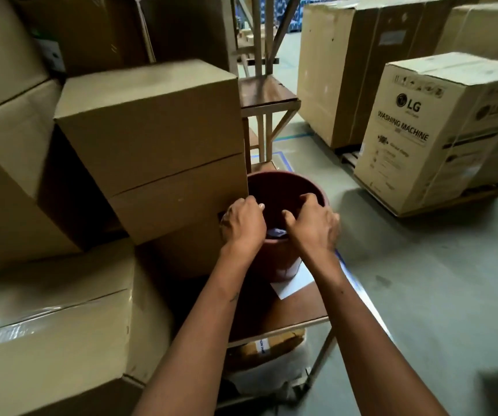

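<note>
My left hand (246, 222) and right hand (313, 222) sit apart, one on each side of the reddish-brown bucket (280, 259). On both, the fingers are curled over the rim. The left takes the near-left edge, hard against the cardboard, and the right takes the near-right edge with the thumb turned inward. There is a pale sheen by my left knuckles; I cannot tell if it is a clear liner or only glare.

The bucket stands upright on the wooden table (298, 304), pressed against the stack of cardboard boxes (151, 124) on its left. Its base is just beside a white sheet of paper (294, 283). Down inside, between my wrists, something blue (277, 233) lies near the bottom, too dim to name.

As I judge it, the grip is made and little else is done. The bucket is not yet lifted, its base looks flat on the table, and whatever is inside has not been taken out. What is left is the lift or the pull clear of the boxes, then the carry.

Below the table top a wrapped parcel (271, 343) rests on a lower level. Out to my right, across the grey floor (421, 280), a washing machine carton (439, 130) stands on a pallet (452, 202), well apart from me
</note>
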`<action>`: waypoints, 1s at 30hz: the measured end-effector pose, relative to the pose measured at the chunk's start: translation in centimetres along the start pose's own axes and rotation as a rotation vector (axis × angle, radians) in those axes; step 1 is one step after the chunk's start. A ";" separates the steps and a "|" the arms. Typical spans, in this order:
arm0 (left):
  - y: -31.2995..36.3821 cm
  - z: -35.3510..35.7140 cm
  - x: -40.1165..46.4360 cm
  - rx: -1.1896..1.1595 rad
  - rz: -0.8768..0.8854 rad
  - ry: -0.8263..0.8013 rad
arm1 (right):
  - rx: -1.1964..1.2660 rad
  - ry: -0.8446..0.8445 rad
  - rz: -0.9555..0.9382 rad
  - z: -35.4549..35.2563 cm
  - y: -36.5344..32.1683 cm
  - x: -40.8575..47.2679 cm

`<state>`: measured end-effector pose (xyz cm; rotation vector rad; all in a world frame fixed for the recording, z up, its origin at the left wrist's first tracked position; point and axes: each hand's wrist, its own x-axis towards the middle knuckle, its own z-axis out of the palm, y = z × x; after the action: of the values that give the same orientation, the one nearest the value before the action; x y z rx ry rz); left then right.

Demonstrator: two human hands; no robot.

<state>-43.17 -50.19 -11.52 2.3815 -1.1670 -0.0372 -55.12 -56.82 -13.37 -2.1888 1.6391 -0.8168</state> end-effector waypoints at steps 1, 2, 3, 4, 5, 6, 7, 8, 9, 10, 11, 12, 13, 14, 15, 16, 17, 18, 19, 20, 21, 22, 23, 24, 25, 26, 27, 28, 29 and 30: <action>-0.1 0.2 -0.2 0.008 0.009 0.020 | -0.018 0.012 -0.022 0.2 0.2 -0.1; -0.3 0.4 -0.4 0.001 0.012 0.037 | -0.015 0.020 -0.042 0.4 0.4 -0.2; -0.5 0.5 -0.6 -0.016 0.012 0.048 | 0.005 0.020 -0.061 0.5 0.4 -0.4; -0.6 0.6 -0.9 -0.036 0.012 0.058 | 0.030 0.016 -0.082 0.6 0.4 -0.6; -0.8 0.5 -1.1 -0.061 0.013 0.067 | 0.054 0.021 -0.105 0.7 0.4 -0.9; -1.1 0.5 -1.4 -0.090 0.018 0.078 | 0.072 0.030 -0.126 0.8 0.3 -1.3; -1.3 0.4 -1.6 -0.120 0.026 0.086 | 0.085 0.039 -0.147 0.9 0.1 -1.6; -1.6 0.3 -1.9 -0.153 0.042 0.097 | 0.096 0.043 -0.168 0.9 0.0 -2.0; -1.8 0.2 -2.1 -0.193 0.060 0.106 | 0.105 0.042 -0.187 1.0 -0.2 -2.3; -2.1 0.1 -2.4 -0.239 0.080 0.116 | 0.107 0.039 -0.206 1.0 -0.3 -2.7; -2.4 -0.1 -2.7 -0.276 0.094 0.122 | 0.107 0.038 -0.226 0.9 -0.5 -3.1; -2.6 -0.4 -3.0 -0.296 0.107 0.132 | 0.105 0.041 -0.246 0.8 -0.8 -3.6; -2.8 -0.9 -3.5 -0.297 0.116 0.144 | 0.106 0.046 -0.264 0.6 -1.0 -4.1; -3.0 -1.4 -4.1 -0.296 0.129 0.161 | 0.108 0.051 -0.278 0.3 -1.3 -4.7; -3.2 -2.1 -4.8 -0.300 0.145 0.173 | 0.114 0.055 -0.289 0.0 -1.6 -5.4; -3.4 -2.7 -5.6 -0.307 0.159 0.178 | 0.114 0.058 -0.301 -0.4 -2.0 -6.2; -3.7 -3.4 -6.5 -0.305 0.171 0.176 | 0.111 0.057 -0.316 -0.6 -2.4 -7.1; -4.1 -4.1 -7.6 -0.299 0.182 0.179 | 0.105 0.060 -0.332 -0.9 -2.9 -8.0; -4.6 -4.8 -8.8 -0.296 0.194 0.186 | 0.105 0.061 -0.350 -1.1 -3.4 -9.0; -5.2 -5.5 -9.9 -0.302 0.205 0.193 | 0.113 0.057 -0.364 -1.3 -4.1 -10.1; -6.0 -6.3 -11.1 -0.308 0.216 0.198 | 0.131 0.047 -0.372 -1.4 -4.8 -11.4; -6.8 -7.2 -12.3 -0.308 0.226 0.202 | 0.150 0.033 -0.375 -1.4 -5.5 -12.8; -7.7 -8.2 -13.6 -0.303 0.233 0.209 | 0.176 0.023 -0.374 -1.4 -6.2 -14.3; -8.5 -9.0 -14.6 -0.301 0.237 0.216 | 0.220 0.012 -0.368 -1.4 -6.9 -15.7; -9.5 -10.0 -15.9 -0.299 0.244 0.223 | 0.292 -0.007 -0.366 -1.3 -7.7 -17.4; -10.7 -11.0 -17.2 -0.294 0.252 0.238 | 0.376 -0.040 -0.357 -1.3 -8.6 -19.4; -12.0 -12.1 -18.6 -0.280 0.262 0.256 | 0.457 -0.088 -0.337 -1.2 -9.5 -21.3; -13.5 -13.0 -19.8 -0.256 0.272 0.277 | 0.515 -0.146 -0.320 -1.1 -10.4 -23.1; -15.6 -14.2 -21.3 -0.227 0.276 0.295 | 0.546 -0.206 -0.316 -0.9 -11.6 -25.4; -17.2 -14.9 -22.1 -0.200 0.273 0.315 | 0.546 -0.248 -0.320 -0.6 -12.3 -26.9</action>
<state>-41.14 -18.59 -9.91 1.9522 -1.2552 0.2877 -51.07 -27.47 -13.43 -2.0616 0.8333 -0.8998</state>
